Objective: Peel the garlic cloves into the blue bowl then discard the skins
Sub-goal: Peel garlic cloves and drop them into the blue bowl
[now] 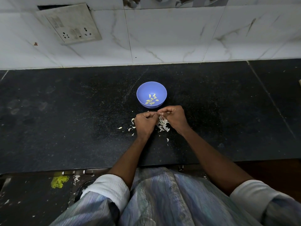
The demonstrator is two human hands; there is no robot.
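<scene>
Blue bowl (pixel 142 95) sits mid-surface, holding several peeled cloves (pixel 151 100). Just before it, left hand (pixel 145 122) and right hand (pixel 172 117) pinch something tiny, likely a clove being peeled, above scattered skins (pixel 163 125). Next: drop it in.

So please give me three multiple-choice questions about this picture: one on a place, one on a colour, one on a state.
1. Where do the loose garlic skins lie?
A. in the bowl
B. on the counter under the hands
C. on the wall

2. What colour is the bowl?
A. blue
B. red
C. white

3. How are the left hand and right hand?
A. flat on the counter
B. fingers curled, tips meeting
C. gripping the bowl

Answers: 1 B, white flakes lie on the black counter; 2 A, it is plainly blue; 3 B, both hands pinch together in front of the bowl.
</scene>
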